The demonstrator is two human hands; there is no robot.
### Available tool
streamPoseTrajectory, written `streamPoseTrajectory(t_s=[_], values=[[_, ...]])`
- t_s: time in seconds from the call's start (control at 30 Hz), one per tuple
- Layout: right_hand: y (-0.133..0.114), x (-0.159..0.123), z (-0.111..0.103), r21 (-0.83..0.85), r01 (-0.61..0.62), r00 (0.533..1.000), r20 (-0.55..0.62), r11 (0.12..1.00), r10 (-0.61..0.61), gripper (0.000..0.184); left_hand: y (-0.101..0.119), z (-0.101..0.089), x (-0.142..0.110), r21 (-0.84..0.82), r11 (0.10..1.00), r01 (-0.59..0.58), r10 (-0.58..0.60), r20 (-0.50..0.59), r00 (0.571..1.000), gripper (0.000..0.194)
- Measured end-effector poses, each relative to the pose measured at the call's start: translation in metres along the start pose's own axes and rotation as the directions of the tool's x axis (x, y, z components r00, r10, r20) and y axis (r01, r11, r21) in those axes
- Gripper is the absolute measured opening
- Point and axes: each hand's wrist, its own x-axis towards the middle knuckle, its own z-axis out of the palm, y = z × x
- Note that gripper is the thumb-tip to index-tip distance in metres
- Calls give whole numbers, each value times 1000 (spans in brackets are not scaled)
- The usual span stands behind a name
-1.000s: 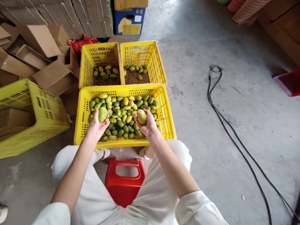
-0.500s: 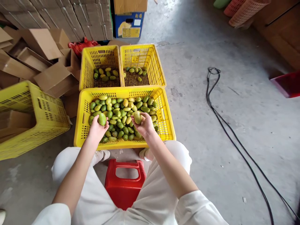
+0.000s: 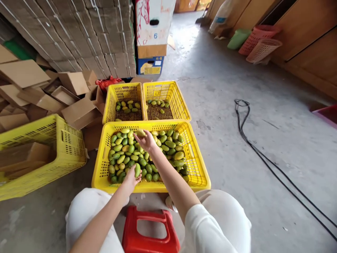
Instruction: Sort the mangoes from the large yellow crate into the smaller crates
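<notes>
My left hand is closed round a green mango, low over the near side of the front yellow crate. Farther forward, my right hand grips a yellowish-green mango above the crate's far part. Under both hands lies a thick layer of green and yellow mangoes. Behind stand two more yellow crates, the back left crate and the back right crate, each with a few mangoes on its floor.
A red plastic stool stands between my knees. To the left are a yellow crate holding cardboard and a heap of open cartons. Stacked flat cardboard rises behind. A black cable lies on the floor at right.
My right hand has moved left and forward with its mango toward the back crates. My left hand, still holding a green mango, is now nearer me and farther right. The view has tilted up.
</notes>
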Motion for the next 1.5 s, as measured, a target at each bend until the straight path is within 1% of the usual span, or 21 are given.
streamPoseTrajectory(t_s=[0.1,0.17,0.23,0.33,0.43,0.5,0.6,0.7,0.73,0.77,0.8,0.83,0.87,0.9,1.0,1.1,1.17,1.23,1.3,1.37,1.5], values=[[-7,8,33,-135,108,992,86,985,-97,20,1,-1,1,23,998,-58,57,40,998,28],[-4,3,22,-182,134,991,51,974,-127,23,7,0,-1,34,992,-121,119,38,992,22],[4,-8,-14,-234,139,987,-51,962,-155,20,14,6,-5,50,982,-181,180,27,983,14],[22,-28,-88,-309,42,951,-279,950,-133,12,24,31,-13,95,974,-207,205,32,978,20],[37,-42,-152,-319,-36,899,-423,947,-109,14,40,84,-29,138,971,-197,184,103,978,23],[42,-48,-179,-311,-33,883,-454,950,-118,15,57,131,-44,123,961,-247,222,190,956,17],[39,-46,-198,-297,17,885,-440,955,-153,6,89,200,-71,69,938,-341,298,344,890,14],[33,-36,-207,-316,52,895,-407,947,-185,5,121,241,-90,21,911,-413,350,490,798,30],[32,-33,-210,-327,55,896,-402,944,-191,5,131,244,-94,6,895,-445,370,545,753,36],[32,-30,-214,-338,57,895,-399,939,-198,6,140,243,-95,-4,845,-535,407,654,637,44],[32,-28,-217,-350,54,894,-401,935,-202,8,148,236,-95,-3,786,-618,411,750,518,50],[33,-27,-220,-363,52,892,-403,930,-207,9,156,226,-93,11,736,-677,386,815,432,53],[34,-26,-223,-376,49,890,-404,925,-211,9,162,212,-90,37,700,-714,352,851,389,54],[35,-25,-225,-389,47,890,-402,920,-215,9,168,196,-85,72,671,-738,330,862,384,55],[39,-24,-227,-437,42,898,-377,899,-225,4,179,140,-61,190,613,-767,357,799,483,55],[41,-22,-226,-505,17,908,-355,863,-225,5,184,81,-27,371,621,-690,378,629,679,52],[42,-19,-225,-560,-9,911,-346,829,-224,7,183,42,-1,455,636,-623,398,499,770,51],[43,-16,-225,-621,-38,914,-338,783,-224,6,179,3,23,494,620,-609,433,432,791,54],[44,-12,-226,-690,-68,916,-329,720,-229,5,171,-33,44,666,480,-571,471,353,808,55],[43,-6,-228,-765,-99,917,-319,637,-241,5,161,-64,60,769,423,-480,446,285,849,50],[32,7,-233,-906,-148,909,-282,396,-306,4,146,-98,79,918,225,-327,356,236,904,39]])
